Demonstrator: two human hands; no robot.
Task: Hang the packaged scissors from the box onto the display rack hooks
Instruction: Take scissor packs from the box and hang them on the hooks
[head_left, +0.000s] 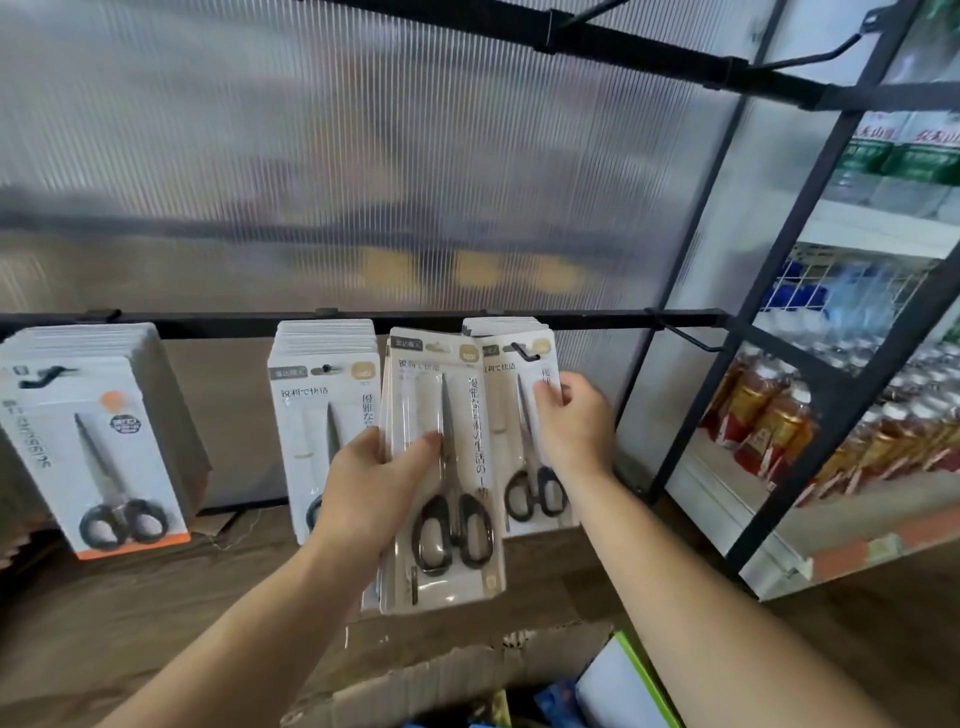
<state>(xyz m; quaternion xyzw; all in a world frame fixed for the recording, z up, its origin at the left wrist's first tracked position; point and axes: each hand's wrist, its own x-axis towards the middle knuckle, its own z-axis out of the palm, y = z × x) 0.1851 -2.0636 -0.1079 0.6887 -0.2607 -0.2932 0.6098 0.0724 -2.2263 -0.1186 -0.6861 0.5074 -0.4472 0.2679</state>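
Left hand (374, 483) clamps stack of white-carded, black-handled scissors (447, 467) upright, hang-holes up, just under black metal rack bar (363, 319), ready for hooking. Right hand (571, 421) pinches hung scissor pack (524, 415) toward bar's right end, likely steadying it on black wire hook (521, 352).

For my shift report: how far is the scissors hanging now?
Done: hung packs fill three hooks on the lower rail. In hand: left hand grips a stack of packs; right hand pinches the rightmost hung bundle. Left: hanging that stack; box contents unclear.
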